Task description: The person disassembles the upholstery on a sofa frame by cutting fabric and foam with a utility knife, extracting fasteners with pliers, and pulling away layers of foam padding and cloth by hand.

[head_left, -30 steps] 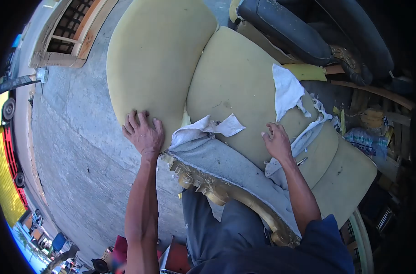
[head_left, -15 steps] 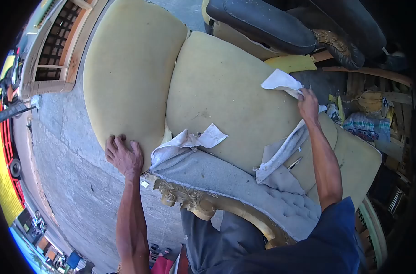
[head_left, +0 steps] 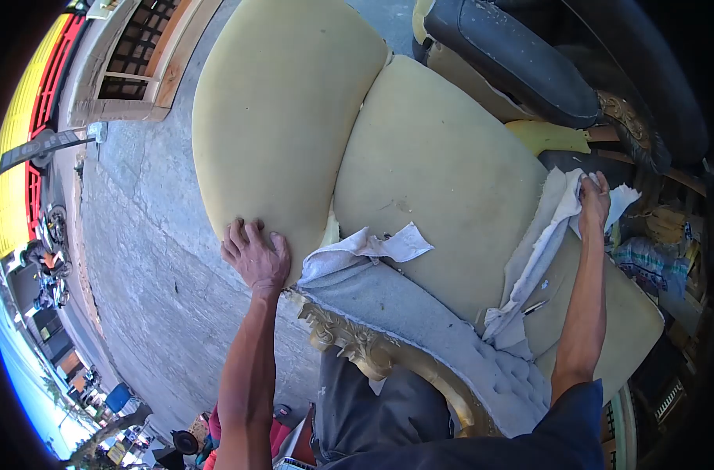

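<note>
My left hand (head_left: 255, 254) rests with spread fingers on the lower edge of the large beige foam cushion (head_left: 282, 102). A second beige foam pad (head_left: 435, 157) adjoins it on the right. At that pad's right edge, my right hand (head_left: 594, 194) grips a strip of whitish-grey fabric (head_left: 551, 215). Grey tufted fabric (head_left: 419, 305) lies along the near side, with a folded white end (head_left: 365, 247) beside the seam between the cushions. Below it runs a carved gold frame (head_left: 357, 345). A small pen-like object (head_left: 535, 308) lies near the strip's lower end.
Dark upholstered furniture (head_left: 521, 63) stands at the upper right, with a yellow foam piece (head_left: 549, 137) beside it. A wooden frame (head_left: 157, 66) is at the upper left on the concrete floor (head_left: 145, 204). A plastic bag (head_left: 650, 262) lies among scraps at right.
My right hand has taken hold of the white fabric and moved it rightward, off the pad's top to its right edge. My left hand stays on the cushion. The whole view has shifted.
</note>
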